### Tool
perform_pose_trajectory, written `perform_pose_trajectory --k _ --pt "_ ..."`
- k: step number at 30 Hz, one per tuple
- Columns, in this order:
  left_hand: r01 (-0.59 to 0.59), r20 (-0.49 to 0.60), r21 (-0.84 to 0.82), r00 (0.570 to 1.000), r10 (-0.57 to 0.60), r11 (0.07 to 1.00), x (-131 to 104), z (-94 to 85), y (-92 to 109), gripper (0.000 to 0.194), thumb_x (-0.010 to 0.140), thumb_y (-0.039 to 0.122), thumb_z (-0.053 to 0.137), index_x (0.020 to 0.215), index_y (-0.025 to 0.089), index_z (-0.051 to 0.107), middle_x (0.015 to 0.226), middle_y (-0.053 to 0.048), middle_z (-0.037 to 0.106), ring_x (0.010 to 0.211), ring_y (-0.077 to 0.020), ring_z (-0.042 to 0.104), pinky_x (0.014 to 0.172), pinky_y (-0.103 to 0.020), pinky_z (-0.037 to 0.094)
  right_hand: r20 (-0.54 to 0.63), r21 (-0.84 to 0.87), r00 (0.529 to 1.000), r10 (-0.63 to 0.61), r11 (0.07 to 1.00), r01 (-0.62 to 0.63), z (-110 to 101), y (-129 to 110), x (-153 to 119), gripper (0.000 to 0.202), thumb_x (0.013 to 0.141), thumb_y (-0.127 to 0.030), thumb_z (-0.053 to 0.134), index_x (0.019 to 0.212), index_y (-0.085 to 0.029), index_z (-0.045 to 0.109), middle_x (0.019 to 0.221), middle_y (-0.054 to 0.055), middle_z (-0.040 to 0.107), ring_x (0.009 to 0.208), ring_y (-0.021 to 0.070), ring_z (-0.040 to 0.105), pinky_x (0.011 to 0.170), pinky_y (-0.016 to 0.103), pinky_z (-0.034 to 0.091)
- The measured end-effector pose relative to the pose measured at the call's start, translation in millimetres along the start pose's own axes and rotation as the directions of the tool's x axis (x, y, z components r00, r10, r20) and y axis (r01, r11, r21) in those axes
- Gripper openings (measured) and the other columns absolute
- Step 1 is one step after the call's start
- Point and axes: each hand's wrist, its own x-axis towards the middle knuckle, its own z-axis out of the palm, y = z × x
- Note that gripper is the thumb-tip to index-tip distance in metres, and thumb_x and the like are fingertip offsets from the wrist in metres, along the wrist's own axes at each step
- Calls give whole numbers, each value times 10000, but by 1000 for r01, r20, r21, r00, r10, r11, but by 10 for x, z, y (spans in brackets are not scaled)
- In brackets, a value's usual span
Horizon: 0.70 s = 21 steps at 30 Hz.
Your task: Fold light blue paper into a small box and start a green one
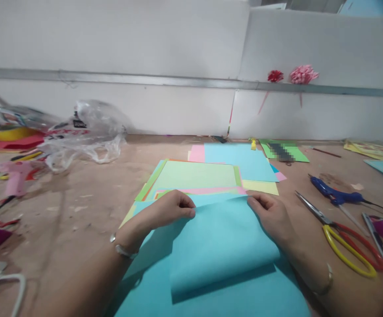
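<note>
A turquoise sheet of paper (pixel 221 246) is bent over toward me, its near side curling above another turquoise sheet (pixel 244 295) that lies beneath. My left hand (pixel 170 209) pinches the far edge of the bent sheet near its left corner. At the right end of that edge, my right hand (pixel 272 218) grips it between thumb and fingers. Just beyond the hands lies a stack of papers with a pale green sheet (pixel 198 174) on top.
Scissors (pixel 332 226) and a blue glue gun (pixel 335 191) lie at right. A light blue sheet (pixel 237 160) is farther back. At left are a plastic bag (pixel 92 127) and a pink glue gun (pixel 16 176). A white partition (pixel 178 110) stands behind.
</note>
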Motion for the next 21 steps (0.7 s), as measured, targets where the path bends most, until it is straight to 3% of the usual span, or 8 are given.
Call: perform_pose_trajectory --k 10,15,21 --pt "12 -3 -114 1000 -13 993 8 -103 -172 383 635 353 682 955 160 768 723 -22 678 645 -151 548 618 -264 426 -21 -80 1000 19 997 -21 -46 2 73 286 692 -465 643 741 -189 696 788 62 717 799 249 646 786 376 510" --pt "-2 -11 -74 1000 1 997 -8 -136 -155 322 650 322 670 913 165 770 638 1 638 584 -133 521 567 -252 399 2 -103 999 32 994 -32 -45 58 99 309 697 -482 638 766 -188 701 784 63 717 771 254 639 746 381 510" --pt "-4 -36 -15 999 4 1000 -9 -173 -102 275 646 328 676 833 150 771 683 -13 680 644 -149 556 604 -253 401 60 -182 998 -3 983 14 -29 133 103 295 734 -481 610 728 -195 682 767 45 708 762 239 631 723 339 488"
